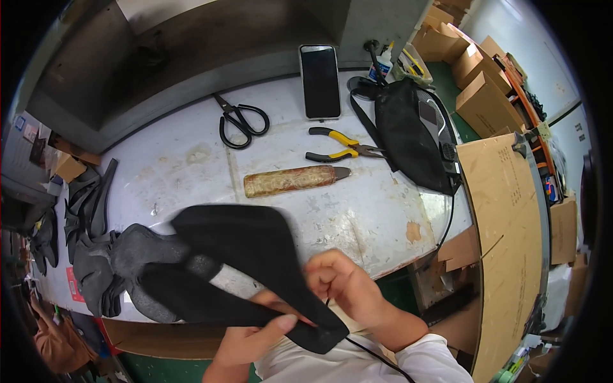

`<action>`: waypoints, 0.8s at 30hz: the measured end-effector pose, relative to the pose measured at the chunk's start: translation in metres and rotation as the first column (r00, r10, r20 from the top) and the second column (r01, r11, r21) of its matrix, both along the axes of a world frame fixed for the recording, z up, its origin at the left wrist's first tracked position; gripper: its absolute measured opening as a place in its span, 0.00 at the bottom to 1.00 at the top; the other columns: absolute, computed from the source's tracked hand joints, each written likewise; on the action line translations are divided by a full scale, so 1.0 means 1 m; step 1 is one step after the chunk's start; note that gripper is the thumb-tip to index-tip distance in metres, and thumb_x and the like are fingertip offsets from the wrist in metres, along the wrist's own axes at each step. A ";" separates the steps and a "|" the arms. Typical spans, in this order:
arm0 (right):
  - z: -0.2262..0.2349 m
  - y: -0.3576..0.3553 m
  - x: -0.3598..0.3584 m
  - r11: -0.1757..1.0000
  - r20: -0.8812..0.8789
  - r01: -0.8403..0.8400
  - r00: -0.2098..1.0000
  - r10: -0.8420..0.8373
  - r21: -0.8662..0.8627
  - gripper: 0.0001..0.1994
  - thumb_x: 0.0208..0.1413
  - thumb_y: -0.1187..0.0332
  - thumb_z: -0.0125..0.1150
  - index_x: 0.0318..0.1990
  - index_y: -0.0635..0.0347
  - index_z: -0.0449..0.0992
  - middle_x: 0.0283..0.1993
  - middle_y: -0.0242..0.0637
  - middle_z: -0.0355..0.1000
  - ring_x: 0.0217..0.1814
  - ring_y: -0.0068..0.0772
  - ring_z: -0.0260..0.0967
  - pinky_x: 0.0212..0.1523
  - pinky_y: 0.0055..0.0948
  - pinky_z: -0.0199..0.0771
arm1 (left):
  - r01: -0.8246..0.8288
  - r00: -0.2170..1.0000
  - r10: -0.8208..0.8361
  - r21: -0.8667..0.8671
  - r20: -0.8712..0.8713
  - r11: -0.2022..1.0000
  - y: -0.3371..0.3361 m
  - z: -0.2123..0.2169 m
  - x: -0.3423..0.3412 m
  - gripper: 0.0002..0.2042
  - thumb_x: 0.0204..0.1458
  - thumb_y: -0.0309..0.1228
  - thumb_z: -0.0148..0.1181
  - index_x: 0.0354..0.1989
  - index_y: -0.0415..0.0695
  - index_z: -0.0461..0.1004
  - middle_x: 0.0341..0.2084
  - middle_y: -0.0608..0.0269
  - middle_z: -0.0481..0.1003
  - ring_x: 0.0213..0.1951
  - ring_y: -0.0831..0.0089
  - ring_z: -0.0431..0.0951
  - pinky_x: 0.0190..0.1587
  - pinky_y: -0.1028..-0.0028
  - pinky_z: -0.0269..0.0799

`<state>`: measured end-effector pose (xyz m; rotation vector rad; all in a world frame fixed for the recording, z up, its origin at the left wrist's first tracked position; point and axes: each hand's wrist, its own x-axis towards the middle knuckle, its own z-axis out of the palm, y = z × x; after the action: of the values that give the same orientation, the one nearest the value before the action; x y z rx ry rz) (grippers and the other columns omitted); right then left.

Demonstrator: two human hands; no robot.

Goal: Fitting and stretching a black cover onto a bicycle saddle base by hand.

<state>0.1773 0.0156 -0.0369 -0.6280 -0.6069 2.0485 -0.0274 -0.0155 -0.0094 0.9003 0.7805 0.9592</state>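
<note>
Both hands, left hand [255,341] and right hand [341,284], grip a black cut piece [249,255].

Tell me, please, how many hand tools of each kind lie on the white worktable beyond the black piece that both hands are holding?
Scissors, black handles: 1
Pliers, yellow and black handles: 1
Knife with wrapped brownish handle: 1
Total: 3 hand tools on the worktable.

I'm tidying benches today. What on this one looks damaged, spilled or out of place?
The white table is stained and worn, with a brownish patch near its front right edge. The scissors, pliers and phone lie flat and orderly. Nothing looks spilled.
</note>
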 end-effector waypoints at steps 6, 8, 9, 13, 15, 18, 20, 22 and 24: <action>0.008 -0.017 0.002 0.973 0.220 -0.035 0.975 -0.017 0.229 0.21 0.60 0.69 0.60 0.56 0.65 0.62 0.48 0.43 0.72 0.51 0.29 0.72 0.42 0.22 0.75 | -0.487 0.846 0.497 0.097 -0.193 0.868 -0.005 0.006 0.002 0.22 0.56 0.23 0.56 0.59 0.31 0.63 0.43 0.55 0.76 0.44 0.71 0.75 0.52 0.70 0.68; 0.023 -0.009 0.001 0.862 0.599 -0.251 0.797 -0.074 0.441 0.17 0.55 0.72 0.65 0.50 0.67 0.70 0.45 0.43 0.74 0.45 0.26 0.75 0.38 0.22 0.77 | -0.437 0.838 0.481 0.209 -0.258 0.875 -0.013 -0.005 -0.004 0.23 0.56 0.24 0.57 0.59 0.32 0.62 0.41 0.52 0.76 0.38 0.71 0.76 0.47 0.72 0.70; 0.020 -0.009 -0.003 0.872 0.603 -0.188 0.785 -0.143 0.452 0.14 0.51 0.72 0.69 0.43 0.69 0.74 0.38 0.41 0.75 0.36 0.23 0.76 0.32 0.21 0.76 | -0.350 0.862 0.420 0.264 -0.285 0.899 -0.018 -0.006 -0.007 0.26 0.56 0.25 0.56 0.63 0.33 0.59 0.45 0.56 0.74 0.43 0.73 0.73 0.51 0.71 0.68; 0.013 -0.006 -0.007 0.807 0.655 -0.206 0.706 -0.269 0.553 0.14 0.50 0.71 0.71 0.39 0.68 0.74 0.33 0.39 0.75 0.31 0.20 0.75 0.27 0.18 0.72 | -0.443 0.842 0.458 0.119 -0.285 0.889 -0.031 0.002 0.009 0.30 0.56 0.26 0.55 0.67 0.34 0.53 0.44 0.53 0.75 0.40 0.72 0.76 0.43 0.72 0.73; 0.003 -0.013 -0.005 0.829 0.636 -0.174 0.729 -0.255 0.531 0.14 0.47 0.78 0.72 0.34 0.66 0.68 0.31 0.39 0.75 0.30 0.19 0.72 0.29 0.18 0.68 | -0.422 0.875 0.429 0.082 -0.223 0.903 -0.028 0.012 0.015 0.30 0.56 0.26 0.55 0.67 0.34 0.52 0.42 0.51 0.76 0.34 0.71 0.77 0.35 0.74 0.76; 0.001 -0.022 -0.016 0.890 0.328 0.126 0.900 -0.288 0.437 0.19 0.48 0.83 0.70 0.38 0.63 0.62 0.30 0.41 0.74 0.32 0.21 0.73 0.30 0.18 0.69 | -0.537 0.818 0.518 -0.008 -0.249 0.844 -0.024 0.018 0.020 0.30 0.58 0.30 0.54 0.66 0.35 0.51 0.35 0.46 0.77 0.20 0.73 0.75 0.17 0.79 0.69; 0.001 -0.026 -0.012 0.915 0.270 0.107 0.937 -0.224 0.388 0.19 0.52 0.80 0.67 0.44 0.61 0.60 0.33 0.38 0.75 0.31 0.17 0.71 0.28 0.15 0.66 | -0.479 0.877 0.472 -0.100 -0.089 0.872 -0.018 0.017 0.012 0.29 0.59 0.35 0.53 0.66 0.36 0.50 0.32 0.44 0.77 0.13 0.73 0.71 0.11 0.80 0.63; 0.005 -0.026 -0.011 0.937 0.205 0.082 0.966 -0.159 0.340 0.20 0.55 0.78 0.65 0.49 0.59 0.59 0.35 0.35 0.75 0.30 0.14 0.69 0.26 0.13 0.63 | -0.446 0.895 0.443 -0.101 -0.050 0.889 -0.014 0.018 0.010 0.30 0.61 0.38 0.51 0.66 0.37 0.49 0.32 0.43 0.77 0.12 0.72 0.71 0.12 0.79 0.66; 0.011 -0.023 -0.010 0.958 0.156 0.101 0.977 -0.146 0.268 0.23 0.56 0.80 0.62 0.54 0.59 0.57 0.35 0.36 0.75 0.31 0.14 0.70 0.28 0.11 0.63 | -0.454 0.886 0.464 -0.232 -0.016 0.860 -0.017 0.015 0.013 0.31 0.61 0.38 0.51 0.67 0.37 0.47 0.34 0.43 0.78 0.12 0.72 0.72 0.11 0.80 0.66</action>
<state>0.1669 -0.0072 -0.0262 -0.6754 -0.8984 1.7711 -0.0145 -0.0323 0.0059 0.4930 1.0764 1.2691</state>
